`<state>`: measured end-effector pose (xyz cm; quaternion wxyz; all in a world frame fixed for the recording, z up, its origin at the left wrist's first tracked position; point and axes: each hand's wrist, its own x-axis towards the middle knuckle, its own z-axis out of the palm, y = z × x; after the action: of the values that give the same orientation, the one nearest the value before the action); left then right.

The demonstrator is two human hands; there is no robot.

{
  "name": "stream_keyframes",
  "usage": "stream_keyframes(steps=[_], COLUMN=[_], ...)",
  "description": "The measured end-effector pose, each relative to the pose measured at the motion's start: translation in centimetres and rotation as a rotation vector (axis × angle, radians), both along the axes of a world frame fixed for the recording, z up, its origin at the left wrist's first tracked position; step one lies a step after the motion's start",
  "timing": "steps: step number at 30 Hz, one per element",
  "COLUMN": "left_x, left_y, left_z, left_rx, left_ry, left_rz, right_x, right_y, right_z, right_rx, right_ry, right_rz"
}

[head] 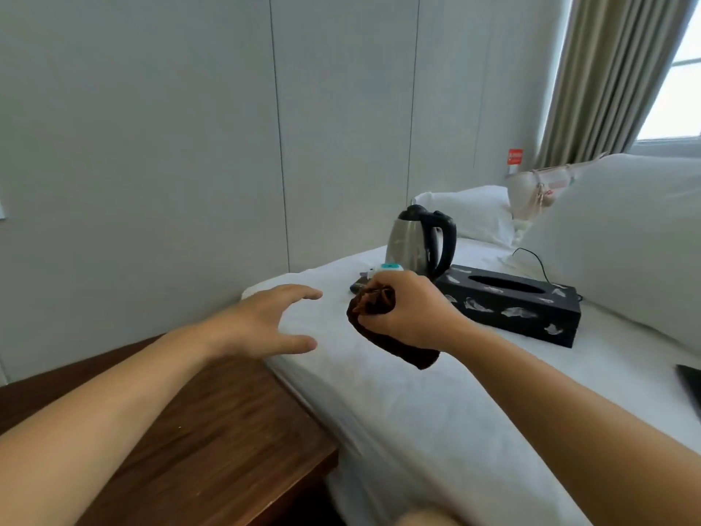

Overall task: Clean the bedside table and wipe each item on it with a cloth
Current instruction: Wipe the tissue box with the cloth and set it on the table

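White bed (417, 411) carries the moved items; wooden bedside table (212, 430) bare at lower left. Patterned black tissue box (508, 303), rigid. Steel kettle (411, 241), smooth, rounded, could tip on soft bedding if bumped. Left hand (261, 322) spread, empty. Right hand (411, 309) grips bunched brown cloth (379, 320).

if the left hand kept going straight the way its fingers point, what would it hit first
Probably the small dark item lying on the bed beside the kettle; the left hand hovers open, and depth is unclear.
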<state>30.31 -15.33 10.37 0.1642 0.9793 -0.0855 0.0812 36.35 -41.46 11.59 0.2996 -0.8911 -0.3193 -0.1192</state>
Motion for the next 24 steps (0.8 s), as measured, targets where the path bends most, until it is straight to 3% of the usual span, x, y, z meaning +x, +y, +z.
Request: stream_keyframes(steps=[13,24], left_x=[9.8,21.7], left_y=[-13.3,-26.5], left_z=[0.9,0.0], left_rx=[0.067,0.376], left_ry=[-0.1,-0.131], left_rz=[-0.241,-0.34], right_x=[4.7,8.1], right_y=[-15.7,-23.6], right_z=[2.5,1.3], right_rx=[-0.207,-0.049], right_ry=[0.01,0.004], right_rz=[-0.224,-0.316])
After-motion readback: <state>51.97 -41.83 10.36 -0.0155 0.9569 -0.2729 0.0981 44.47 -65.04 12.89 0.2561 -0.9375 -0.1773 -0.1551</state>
